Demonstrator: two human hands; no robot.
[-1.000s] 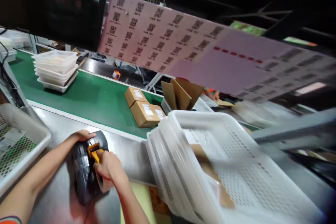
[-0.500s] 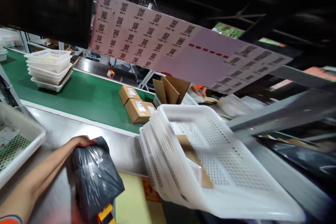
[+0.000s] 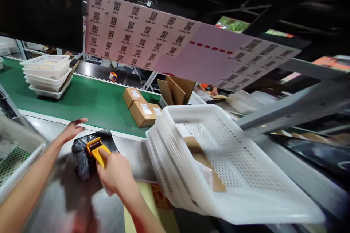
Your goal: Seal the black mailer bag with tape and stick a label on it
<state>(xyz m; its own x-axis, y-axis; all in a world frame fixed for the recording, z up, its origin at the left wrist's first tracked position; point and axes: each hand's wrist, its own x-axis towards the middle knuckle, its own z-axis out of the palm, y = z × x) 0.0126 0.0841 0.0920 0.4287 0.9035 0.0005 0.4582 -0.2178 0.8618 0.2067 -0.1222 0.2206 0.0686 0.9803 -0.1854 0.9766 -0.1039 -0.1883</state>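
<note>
Black bagged parcel flat on the steel worktop, just before the green belt. Right hand closed around yellow scanner, nose down on parcel. Left hand open, fingers spread, hovering beside parcel's far edge, gripping nothing.
</note>
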